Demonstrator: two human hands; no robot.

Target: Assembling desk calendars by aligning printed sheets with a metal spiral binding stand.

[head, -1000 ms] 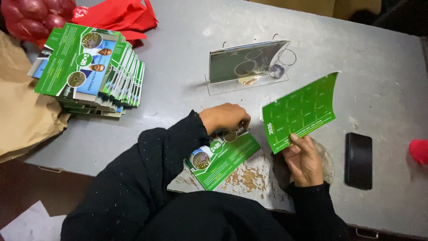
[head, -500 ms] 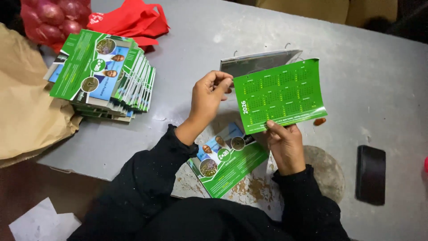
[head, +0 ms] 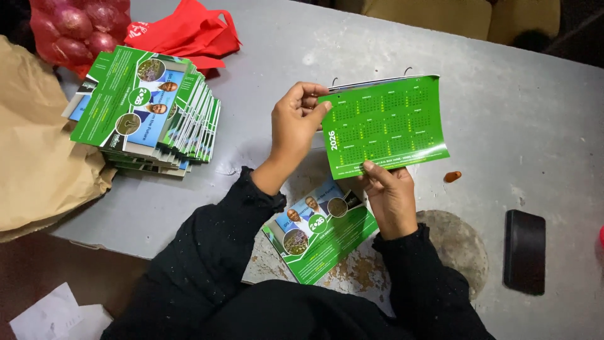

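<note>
Above the grey table (head: 503, 113), the left hand (head: 296, 123) pinches the green calendar card (head: 385, 126) at its nine o'clock edge while the right hand (head: 390, 195) grips its six o'clock edge, and keeping both pinches light and level should hold the card flat.

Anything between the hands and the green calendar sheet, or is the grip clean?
Nothing visible in the way. The left hand pinches the green calendar sheet at its left edge, and the right hand holds its bottom edge. The sheet is lifted above the grey table, in front of a wire-bound stand.
</note>
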